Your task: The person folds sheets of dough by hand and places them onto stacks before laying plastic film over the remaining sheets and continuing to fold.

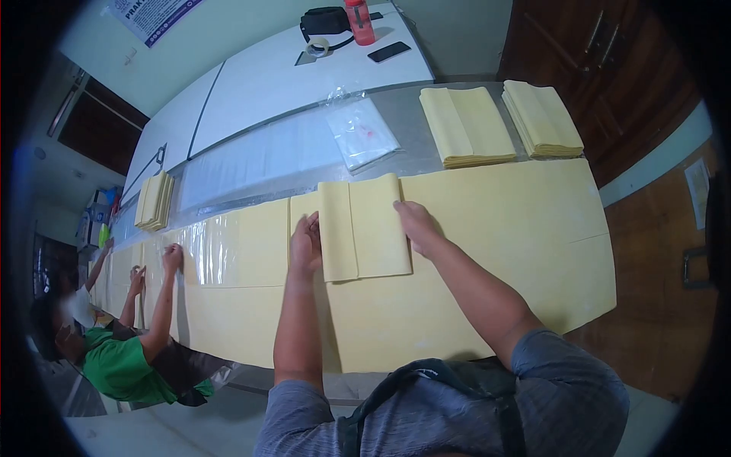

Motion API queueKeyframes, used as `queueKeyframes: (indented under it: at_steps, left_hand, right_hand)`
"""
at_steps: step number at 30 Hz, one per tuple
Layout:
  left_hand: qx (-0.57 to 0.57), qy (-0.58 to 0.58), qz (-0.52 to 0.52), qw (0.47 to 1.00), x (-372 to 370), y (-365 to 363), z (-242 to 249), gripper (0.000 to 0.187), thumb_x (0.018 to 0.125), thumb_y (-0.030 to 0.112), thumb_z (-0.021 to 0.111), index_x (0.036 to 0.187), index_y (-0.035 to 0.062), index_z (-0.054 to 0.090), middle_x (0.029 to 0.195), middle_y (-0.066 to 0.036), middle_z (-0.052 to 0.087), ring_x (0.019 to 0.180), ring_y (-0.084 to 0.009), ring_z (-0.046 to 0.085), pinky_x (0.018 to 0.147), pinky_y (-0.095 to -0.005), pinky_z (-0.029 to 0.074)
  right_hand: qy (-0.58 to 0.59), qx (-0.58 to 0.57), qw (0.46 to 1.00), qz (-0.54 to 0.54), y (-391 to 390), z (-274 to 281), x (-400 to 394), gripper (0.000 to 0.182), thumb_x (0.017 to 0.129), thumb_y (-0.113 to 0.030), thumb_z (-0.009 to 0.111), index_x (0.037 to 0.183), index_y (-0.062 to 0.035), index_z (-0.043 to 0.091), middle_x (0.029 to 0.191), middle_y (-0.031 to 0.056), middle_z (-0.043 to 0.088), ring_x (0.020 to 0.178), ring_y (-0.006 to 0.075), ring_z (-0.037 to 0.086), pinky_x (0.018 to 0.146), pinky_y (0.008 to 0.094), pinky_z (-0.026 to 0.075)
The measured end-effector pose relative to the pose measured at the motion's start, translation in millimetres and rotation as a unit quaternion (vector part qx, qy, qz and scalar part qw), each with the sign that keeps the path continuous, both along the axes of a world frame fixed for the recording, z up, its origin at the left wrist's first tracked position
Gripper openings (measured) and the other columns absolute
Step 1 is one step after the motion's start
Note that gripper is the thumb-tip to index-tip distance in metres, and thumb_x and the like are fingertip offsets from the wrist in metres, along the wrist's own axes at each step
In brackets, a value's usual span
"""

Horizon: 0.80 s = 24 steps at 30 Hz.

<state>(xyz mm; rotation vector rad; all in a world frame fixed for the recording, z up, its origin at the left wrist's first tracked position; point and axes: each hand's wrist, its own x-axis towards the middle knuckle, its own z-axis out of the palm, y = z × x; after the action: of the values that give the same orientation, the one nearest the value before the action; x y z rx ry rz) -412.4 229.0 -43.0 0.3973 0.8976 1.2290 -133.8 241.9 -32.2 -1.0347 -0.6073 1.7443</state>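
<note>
A folded pale-yellow sheet [381, 236], with a narrower flap lying along its left side, is held between my two hands over the table. My left hand [306, 244] is curled at its left edge, fingers partly behind it. On the opposite side, my right hand [418, 227] grips the right edge, with the thumb on the front near the upper corner. Beneath both hands a large yellow sheet [502, 259] lies spread flat along the table.
Folded yellow stacks [468, 126] stand at the back right, and a smaller stack [154, 200] at the left. Clear plastic bags [362, 135] lie behind my hands. A tape roll [317, 47], phone [389, 52] and red bottle [360, 23] sit farther back. A co-worker in green [122, 365] works at left.
</note>
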Motion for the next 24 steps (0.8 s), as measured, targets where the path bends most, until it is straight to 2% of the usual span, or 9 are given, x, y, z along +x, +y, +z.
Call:
queueKeyframes:
  at_steps: [1,2,3,4,5,12,16,21,24]
  left_hand:
    - [-0.012,0.001,-0.080,0.997,-41.7,21.3,-44.1,0.043,0.103,0.039,0.047,0.108,-0.0011,0.064,0.085,-0.005,0.064,0.077,-0.0182,0.061,0.069,-0.0302,0.051]
    - [-0.012,-0.002,-0.083,0.996,-26.8,23.4,-23.8,0.043,0.103,0.039,0.047,0.108,-0.0011,0.064,0.085,-0.005,0.064,0.077,-0.0182,0.061,0.069,-0.0302,0.051]
    - [-0.059,0.300,-0.144,0.941,-1.2,18.9,22.6,0.040,0.099,0.037,0.054,0.105,-0.0016,0.065,0.080,-0.005,0.062,0.070,-0.0159,0.059,0.060,-0.0290,0.047]
    - [-0.097,0.571,-0.192,0.792,20.6,13.5,62.1,0.038,0.095,0.035,0.060,0.102,-0.0021,0.065,0.074,-0.005,0.060,0.063,-0.0137,0.057,0.052,-0.0279,0.044]
    - [-0.115,0.597,-0.206,0.767,31.3,14.3,84.2,0.041,0.090,0.033,0.067,0.103,-0.0055,0.064,0.078,-0.008,0.063,0.061,-0.0114,0.056,0.049,-0.0277,0.042]
    - [0.024,0.301,-0.120,0.946,119.8,25.2,80.3,0.040,0.095,0.026,0.064,0.116,-0.0080,0.062,0.094,-0.007,0.067,0.076,-0.0115,0.062,0.064,-0.0273,0.050]
    - [0.096,0.234,-0.123,0.960,210.9,90.8,115.1,0.038,0.096,0.025,0.064,0.116,-0.0068,0.062,0.097,-0.004,0.067,0.080,-0.0103,0.062,0.069,-0.0265,0.051]
    - [0.130,0.256,-0.164,0.944,269.1,211.4,101.5,0.038,0.093,0.033,0.069,0.111,-0.0004,0.064,0.091,-0.004,0.068,0.074,-0.0116,0.064,0.062,-0.0260,0.050]
    - [0.116,0.267,-0.172,0.941,295.7,233.9,83.0,0.043,0.092,0.035,0.071,0.114,-0.0005,0.063,0.092,-0.006,0.068,0.077,-0.0141,0.066,0.063,-0.0269,0.052]
  right_hand:
    - [-0.246,0.010,0.965,0.090,-0.2,23.4,0.7,0.048,0.099,-0.034,0.052,0.122,0.0079,0.054,0.115,0.0271,0.065,0.106,0.0388,0.065,0.093,0.0482,0.051]
    - [-0.476,0.017,0.862,0.172,-0.4,37.2,-0.7,0.047,0.100,-0.036,0.049,0.117,0.0067,0.057,0.109,0.0282,0.066,0.103,0.0411,0.066,0.092,0.0487,0.051]
    - [-0.565,0.066,0.813,0.127,-4.5,28.3,-11.8,0.049,0.101,-0.040,0.046,0.115,0.0056,0.057,0.104,0.0292,0.067,0.100,0.0448,0.066,0.089,0.0508,0.051]
    - [-0.574,0.082,0.808,0.107,-8.5,33.1,-15.9,0.044,0.100,-0.037,0.049,0.112,0.0042,0.057,0.102,0.0289,0.067,0.099,0.0458,0.065,0.087,0.0531,0.050]
    - [-0.544,0.098,0.829,0.090,-9.3,32.3,-20.5,0.040,0.100,-0.034,0.051,0.112,0.0040,0.056,0.101,0.0292,0.067,0.098,0.0466,0.064,0.086,0.0533,0.050]
    - [-0.471,0.210,0.857,0.010,7.6,83.5,95.3,0.036,0.097,-0.030,0.059,0.107,0.0050,0.059,0.096,0.0280,0.067,0.092,0.0453,0.064,0.081,0.0488,0.050]
    - [-0.508,0.208,0.836,0.002,73.2,112.5,194.7,0.038,0.100,-0.031,0.056,0.112,0.0048,0.061,0.095,0.0166,0.070,0.088,0.0253,0.068,0.081,0.0398,0.051]
    - [-0.439,0.154,0.885,-0.029,170.7,116.1,268.0,0.046,0.097,-0.036,0.059,0.111,0.0076,0.062,0.103,0.0223,0.070,0.094,0.0352,0.068,0.084,0.0423,0.051]
    - [-0.519,0.141,0.842,-0.041,219.0,53.7,292.0,0.051,0.096,-0.040,0.059,0.114,0.0073,0.064,0.108,0.0222,0.069,0.097,0.0372,0.067,0.087,0.0444,0.050]
